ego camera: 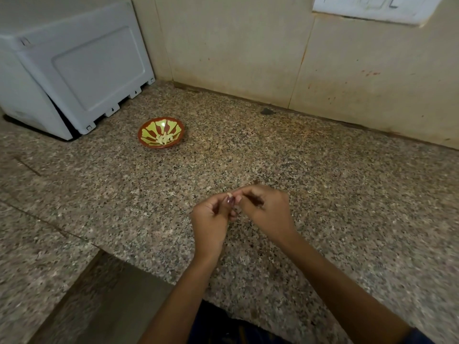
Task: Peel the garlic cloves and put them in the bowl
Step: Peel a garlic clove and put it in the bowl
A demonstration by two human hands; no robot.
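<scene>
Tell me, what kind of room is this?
Probably a home kitchen. There is a speckled granite countertop, a small red and yellow patterned bowl holding peeled garlic cloves, and a white boxy appliance against the beige tiled wall.

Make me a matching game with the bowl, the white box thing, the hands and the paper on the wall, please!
Things:
1. bowl
2. white appliance
3. left hand and right hand
4. paper

Places:
A. on the wall, top right
B. back left corner of the counter
C. close together, pinching a garlic clove
D. on the counter, holding peeled cloves

Pairs: 1-D, 2-B, 3-C, 4-A
</scene>
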